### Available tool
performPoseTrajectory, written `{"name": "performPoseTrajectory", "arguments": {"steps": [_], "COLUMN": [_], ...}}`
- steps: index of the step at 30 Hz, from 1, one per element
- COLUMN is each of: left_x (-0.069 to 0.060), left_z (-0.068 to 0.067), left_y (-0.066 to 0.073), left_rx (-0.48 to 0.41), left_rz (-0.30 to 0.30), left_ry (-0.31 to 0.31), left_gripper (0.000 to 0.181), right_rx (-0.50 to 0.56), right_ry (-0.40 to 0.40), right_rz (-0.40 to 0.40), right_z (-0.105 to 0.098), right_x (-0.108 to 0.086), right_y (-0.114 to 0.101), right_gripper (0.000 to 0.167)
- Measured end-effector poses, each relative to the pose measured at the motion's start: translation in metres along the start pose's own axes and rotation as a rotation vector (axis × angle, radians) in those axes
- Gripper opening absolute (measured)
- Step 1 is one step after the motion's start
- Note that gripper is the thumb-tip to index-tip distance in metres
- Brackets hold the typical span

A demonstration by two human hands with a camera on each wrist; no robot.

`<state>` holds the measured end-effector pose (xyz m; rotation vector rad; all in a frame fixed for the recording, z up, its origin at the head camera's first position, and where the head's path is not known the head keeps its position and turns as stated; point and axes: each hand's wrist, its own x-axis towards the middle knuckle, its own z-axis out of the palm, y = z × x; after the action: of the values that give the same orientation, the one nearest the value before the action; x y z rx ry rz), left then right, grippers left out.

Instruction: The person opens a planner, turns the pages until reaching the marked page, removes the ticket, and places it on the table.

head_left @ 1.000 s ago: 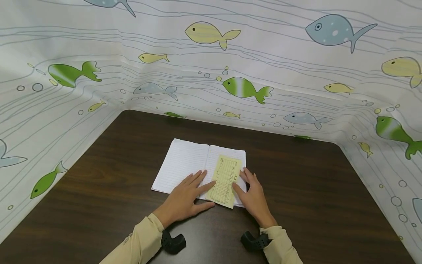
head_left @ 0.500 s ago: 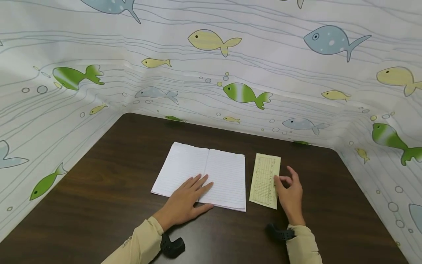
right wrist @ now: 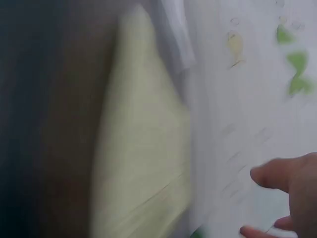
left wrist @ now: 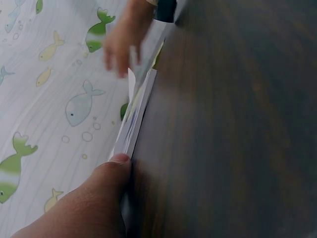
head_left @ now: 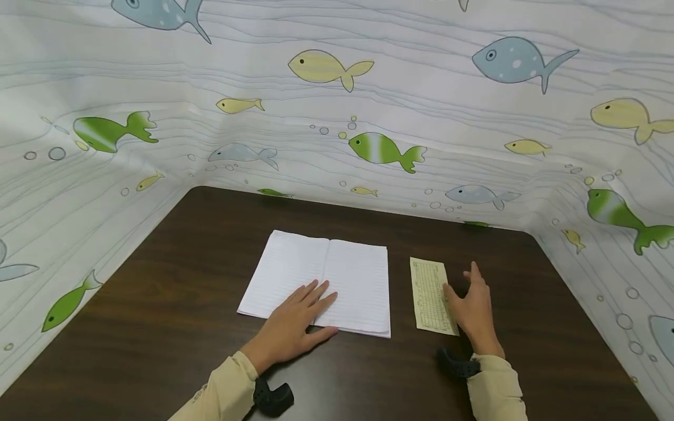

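Observation:
An open lined notebook (head_left: 360, 283) lies on the dark wooden table, both visible pages bare of writing. Flat across its lower middle rests my left hand (head_left: 293, 321), fingers spread and thumb at the near edge; the left wrist view shows that thumb (left wrist: 111, 173) against the page edges. To the notebook's right is a yellow printed slip (head_left: 430, 295) with a grid of lines. My right hand (head_left: 475, 316) is beside the slip's right edge, fingers loosely extended. In the right wrist view the slip (right wrist: 143, 144) is blurred, and a gap separates it from my thumb (right wrist: 275, 173).
A white sheet (head_left: 316, 134) printed with fish stands around the back and sides of the table (head_left: 174, 263). Black wrist cameras, one at the left (head_left: 272, 397) and one at the right (head_left: 457, 363), sit below the hands.
My right hand has carried the yellow slip off the notebook to the right and let go of it on the table. My left hand stays on the notebook.

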<state>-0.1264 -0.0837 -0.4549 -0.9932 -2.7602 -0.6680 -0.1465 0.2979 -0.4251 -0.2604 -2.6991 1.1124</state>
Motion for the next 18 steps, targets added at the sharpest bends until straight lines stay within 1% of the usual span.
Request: {"name": "performPoseTrajectory", "arguments": {"steps": [3,5,7,10,12,14,16,18], "left_x": [0.000,0.000,-0.001,-0.002,-0.003,-0.004,-0.003,-0.003], "left_z": [0.001,0.002,0.002,0.000,-0.001,-0.002,-0.002,-0.004], "left_y": [-0.001,0.000,0.001,0.000,0.000,0.000,0.002,0.003], "left_rx": [-0.004,-0.002,0.000,0.010,0.014,0.005,-0.021,-0.046], "left_rz": [-0.004,-0.005,-0.008,-0.014,-0.018,-0.021,-0.032,-0.067], "left_ry": [0.005,0.009,0.007,0.009,0.008,0.002,-0.005,-0.002], "left_gripper": [0.068,0.068,0.068,0.067,0.067,0.067,0.068,0.068], "right_rx": [-0.003,0.017,0.026,0.036,-0.002,-0.046,-0.091,-0.109], "right_ry": [-0.031,-0.072,-0.147,-0.266,-0.332,-0.368,-0.353,-0.316], "right_rz": [-0.057,-0.114,-0.197,-0.306,-0.376,-0.416,-0.457,-0.472], "right_z": [-0.008,-0.005,0.009,0.043,0.068,0.086,0.097,0.103], "right_x": [-0.002,-0.008,-0.017,-0.032,-0.041,-0.049,-0.053,-0.055], "right_y": [-0.026,-0.046,-0.064,-0.088,-0.096,-0.099,-0.096,-0.091], "right_gripper": [0.080,0.071,0.062,0.053,0.053,0.056,0.057,0.057]}}
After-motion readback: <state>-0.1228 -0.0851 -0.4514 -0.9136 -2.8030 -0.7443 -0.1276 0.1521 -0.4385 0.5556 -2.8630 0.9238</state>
